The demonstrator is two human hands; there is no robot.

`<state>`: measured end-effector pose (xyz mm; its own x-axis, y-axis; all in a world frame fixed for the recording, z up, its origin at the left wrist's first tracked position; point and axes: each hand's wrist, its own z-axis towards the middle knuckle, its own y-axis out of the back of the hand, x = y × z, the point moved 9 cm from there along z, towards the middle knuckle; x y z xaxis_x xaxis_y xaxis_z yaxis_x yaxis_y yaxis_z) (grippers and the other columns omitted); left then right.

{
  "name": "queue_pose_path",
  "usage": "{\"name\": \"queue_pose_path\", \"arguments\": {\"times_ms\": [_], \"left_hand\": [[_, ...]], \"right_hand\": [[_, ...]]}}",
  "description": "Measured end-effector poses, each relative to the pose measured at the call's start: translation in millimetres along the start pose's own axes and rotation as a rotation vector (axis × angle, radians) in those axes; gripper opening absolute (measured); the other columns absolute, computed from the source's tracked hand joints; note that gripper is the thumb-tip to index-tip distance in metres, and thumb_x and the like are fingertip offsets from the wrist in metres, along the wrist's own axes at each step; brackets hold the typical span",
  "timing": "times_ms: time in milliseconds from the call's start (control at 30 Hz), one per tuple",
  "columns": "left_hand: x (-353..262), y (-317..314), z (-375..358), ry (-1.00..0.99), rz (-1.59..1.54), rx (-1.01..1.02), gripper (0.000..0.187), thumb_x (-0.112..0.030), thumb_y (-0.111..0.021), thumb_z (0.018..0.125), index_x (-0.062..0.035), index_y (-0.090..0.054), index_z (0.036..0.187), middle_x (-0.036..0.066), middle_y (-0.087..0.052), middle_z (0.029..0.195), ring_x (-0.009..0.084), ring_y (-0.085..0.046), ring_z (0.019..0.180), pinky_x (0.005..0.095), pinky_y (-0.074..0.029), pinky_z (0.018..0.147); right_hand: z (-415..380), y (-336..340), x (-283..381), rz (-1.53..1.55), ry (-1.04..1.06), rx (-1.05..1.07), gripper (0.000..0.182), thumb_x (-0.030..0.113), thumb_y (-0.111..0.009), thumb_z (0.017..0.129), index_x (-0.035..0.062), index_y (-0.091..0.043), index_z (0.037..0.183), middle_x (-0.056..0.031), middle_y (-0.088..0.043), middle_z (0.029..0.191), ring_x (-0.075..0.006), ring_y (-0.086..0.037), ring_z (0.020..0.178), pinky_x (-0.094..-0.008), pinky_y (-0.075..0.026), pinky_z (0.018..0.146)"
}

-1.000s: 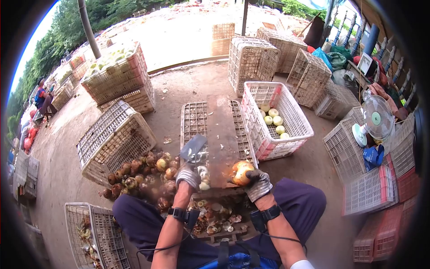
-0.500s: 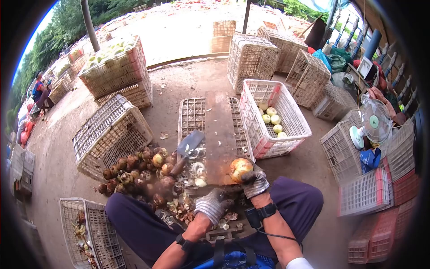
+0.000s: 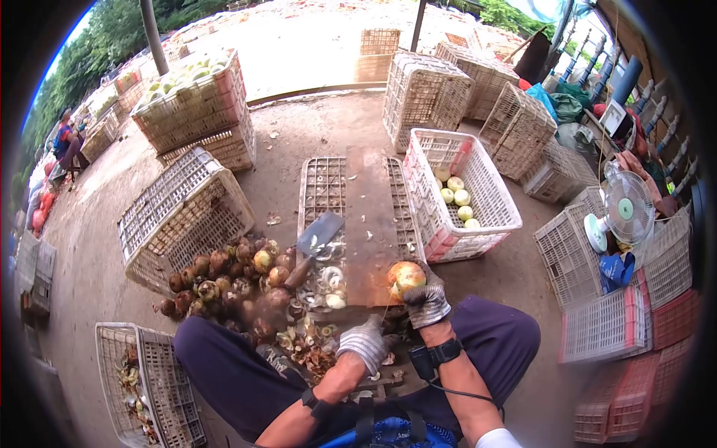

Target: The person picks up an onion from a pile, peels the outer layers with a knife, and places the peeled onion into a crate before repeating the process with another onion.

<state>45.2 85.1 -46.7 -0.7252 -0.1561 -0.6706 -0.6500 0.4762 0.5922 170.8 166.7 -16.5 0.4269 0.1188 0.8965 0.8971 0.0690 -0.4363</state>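
Note:
An onion [image 3: 406,278] with part of its brown skin off is in my right hand [image 3: 429,300], above the near end of an upright-running wooden board [image 3: 367,224]. My left hand [image 3: 363,344], in a striped glove, is closed just below and left of the onion; something thin seems to stick up from it, too small to name. A cleaver [image 3: 319,234] lies left of the board on a crate, among onion scraps [image 3: 331,279]. Unpeeled onions [image 3: 224,272] are heaped on the ground to the left. Several pale peeled onions [image 3: 456,196] lie in the white crate [image 3: 478,237] at right.
A tipped crate [image 3: 183,216] stands behind the onion heap. Near my left knee is a crate with peelings [image 3: 153,381]. Stacked crates [image 3: 190,112] with pale onions stand back left. On the right are more crates [image 3: 601,325] and a fan [image 3: 627,201]. A seated person [image 3: 69,142] is far left.
The onion is turned in my right hand and shows more pale flesh. My left hand has moved slightly right and up. The view has shifted a little.

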Motion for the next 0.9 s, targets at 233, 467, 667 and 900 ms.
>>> {"name": "queue_pose_path", "arguments": {"times_ms": [233, 467, 667, 900], "left_hand": [[30, -68, 53, -0.242, 0.061, -0.177, 0.037, -0.03, -0.062, 0.083, -0.0031, -0.056, 0.108, 0.024, -0.066, 0.089, 0.0407, -0.064, 0.084, 0.0469, -0.051, 0.07], [17, -5, 24, -0.036, -0.028, -0.092, 0.031, -0.022, -0.059, 0.081, -0.0041, -0.058, 0.106, 0.022, -0.067, 0.091, 0.0396, -0.065, 0.087, 0.0462, -0.052, 0.073], [7, -38, 29, -0.033, 0.002, -0.125, 0.028, -0.015, -0.057, 0.079, -0.005, -0.06, 0.105, 0.021, -0.067, 0.094, 0.0387, -0.065, 0.089, 0.0456, -0.053, 0.074], [-5, 5, 20, -0.297, 0.295, -0.178, 0.018, -0.014, -0.054, 0.08, -0.0029, -0.063, 0.091, 0.02, -0.066, 0.082, 0.0365, -0.065, 0.076, 0.0465, -0.052, 0.066]], "right_hand": [[8, 29, -16, -0.189, 0.001, 0.036, 0.067, -0.001, -0.065, 0.054, -0.0052, -0.052, 0.119, -0.0117, -0.062, 0.103, -0.0225, -0.061, 0.092, -0.034, -0.053, 0.083], [3, 21, -11, -0.025, -0.052, 0.058, 0.066, 0.0, -0.066, 0.056, -0.0057, -0.051, 0.12, -0.0133, -0.062, 0.106, -0.0242, -0.061, 0.095, -0.0353, -0.053, 0.084], [4, 23, -11, 0.017, -0.069, 0.07, 0.066, 0.001, -0.067, 0.057, -0.0062, -0.051, 0.121, -0.0147, -0.062, 0.108, -0.0256, -0.061, 0.097, -0.0365, -0.052, 0.086], [-3, 28, -12, 0.024, -0.088, 0.085, 0.065, 0.002, -0.068, 0.059, -0.0068, -0.05, 0.121, -0.0163, -0.061, 0.11, -0.0273, -0.061, 0.1, -0.0378, -0.052, 0.088]]}}
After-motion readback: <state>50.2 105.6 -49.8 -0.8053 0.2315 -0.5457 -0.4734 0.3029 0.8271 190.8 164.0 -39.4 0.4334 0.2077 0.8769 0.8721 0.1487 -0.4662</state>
